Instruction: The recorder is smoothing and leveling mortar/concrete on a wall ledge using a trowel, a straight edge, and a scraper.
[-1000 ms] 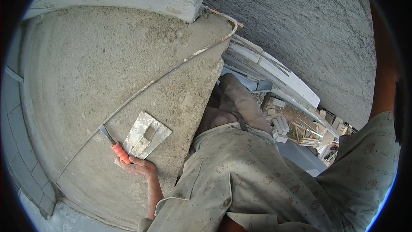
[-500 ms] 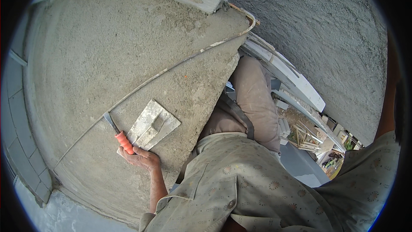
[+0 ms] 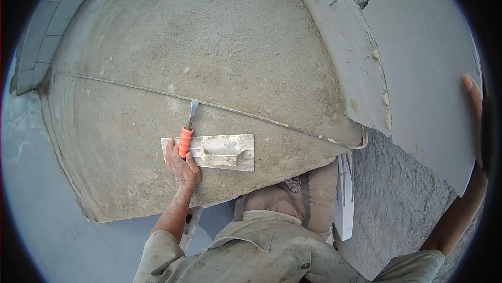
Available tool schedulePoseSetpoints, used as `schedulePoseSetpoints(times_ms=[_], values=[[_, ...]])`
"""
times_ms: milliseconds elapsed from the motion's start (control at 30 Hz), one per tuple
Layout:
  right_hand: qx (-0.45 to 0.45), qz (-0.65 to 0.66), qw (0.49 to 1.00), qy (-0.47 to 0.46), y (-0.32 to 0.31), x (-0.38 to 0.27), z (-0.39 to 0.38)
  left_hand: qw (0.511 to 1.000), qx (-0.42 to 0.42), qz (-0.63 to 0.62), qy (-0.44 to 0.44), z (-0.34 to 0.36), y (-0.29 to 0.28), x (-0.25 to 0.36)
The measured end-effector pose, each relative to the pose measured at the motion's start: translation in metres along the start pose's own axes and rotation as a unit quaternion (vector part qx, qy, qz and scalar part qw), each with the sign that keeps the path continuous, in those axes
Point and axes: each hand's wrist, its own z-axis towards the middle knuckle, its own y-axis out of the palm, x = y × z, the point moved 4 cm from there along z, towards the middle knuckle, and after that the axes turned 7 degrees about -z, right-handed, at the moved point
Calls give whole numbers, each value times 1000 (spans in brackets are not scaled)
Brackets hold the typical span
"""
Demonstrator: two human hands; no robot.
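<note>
I'm watching from above through the head view, and the left hand (image 3: 183,169) is reaching over the near edge of the concrete slab (image 3: 209,37), its left forearm (image 3: 173,212) rising from the lower edge of the picture and slanting slightly rightward. The wrist is running nearly straight, the back of the hand is facing up, and the thumb is lying along the right of the grip. I'm seeing those fingers closing around the orange-handled tool (image 3: 186,139), pinching its grip against the thumb while the flat metal blade is pointing away from the body, its tip meeting or almost meeting a thin rod (image 3: 246,114). The rod is crossing the slab from the left edge to the right corner, where its end is bending into a hook. Under the orange grip and just ahead of the palm, a metal trowel (image 3: 222,144) is lying flat near the slab's near edge, handle upward; I can't tell whether the fingers are pressing on it. Far to the right, the right hand (image 3: 472,93) is reaching up to the outer edge of a grey block (image 3: 418,68); most of it is hiding, so I can't tell how its fingers are set.
</note>
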Motion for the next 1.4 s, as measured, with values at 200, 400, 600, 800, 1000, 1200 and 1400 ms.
schedulePoseSetpoints(times_ms=[200,400,600,800,1000,1200,1400], values=[[-6,-86,977,-197,-7,13,9,998,-21,-46,-48,-1,5,3],[-51,-67,975,-203,-17,3,12,995,-35,-43,-80,-7,0,4],[-76,-53,962,-257,-8,-10,22,990,-50,-34,-128,-18,1,-2],[-68,-17,966,-251,-18,-2,21,978,-102,-34,-177,22,-6,12],[-69,-21,962,-265,-11,-7,18,958,-145,30,-247,19,-11,11],[-40,-34,959,-278,-18,-6,17,838,-18,-157,-523,34,-12,78],[-56,6,960,-274,-15,-16,17,733,-30,-159,-661,24,-7,84]])
